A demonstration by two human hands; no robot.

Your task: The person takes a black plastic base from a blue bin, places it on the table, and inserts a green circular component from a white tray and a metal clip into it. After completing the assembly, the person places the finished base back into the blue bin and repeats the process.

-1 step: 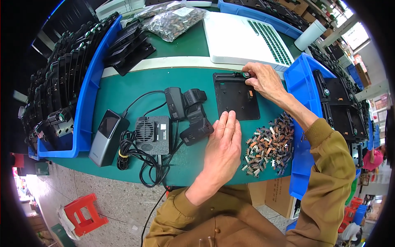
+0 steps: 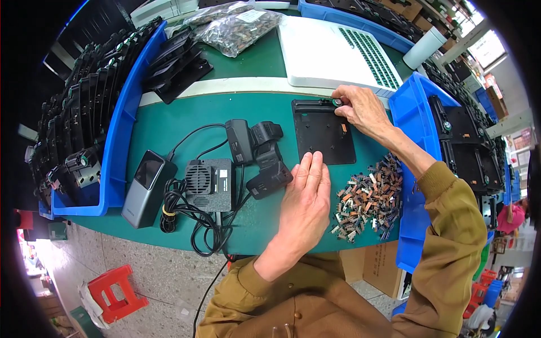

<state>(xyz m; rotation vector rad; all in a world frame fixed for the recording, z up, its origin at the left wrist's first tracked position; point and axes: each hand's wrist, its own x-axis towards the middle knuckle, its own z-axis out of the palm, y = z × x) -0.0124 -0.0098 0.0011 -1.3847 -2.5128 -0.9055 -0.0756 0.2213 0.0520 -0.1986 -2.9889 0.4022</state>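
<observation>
A flat black plastic panel (image 2: 324, 137) lies on the green mat, with a raised bar along its far edge and a small orange-brown part near its right side. At its far right corner, my right hand (image 2: 363, 110) is closed, thumb and fingers pinching the panel beside a small round silver-green piece. My left hand (image 2: 306, 194) rests palm down with fingers stretched out, its fingertips at the panel's near edge. To the right of the left hand is a loose pile of small slide-switch-like parts (image 2: 369, 197), in orange, white and dark colours.
Left of my left hand sit a black head-strap-like device (image 2: 265, 158), a grey power bank (image 2: 147, 188), a vented box (image 2: 210, 183) and coiled black cables (image 2: 205, 234). Blue bins (image 2: 121, 135) of black panels flank the mat. Behind are a white casing (image 2: 315, 50) and a plastic bag of parts (image 2: 236, 31).
</observation>
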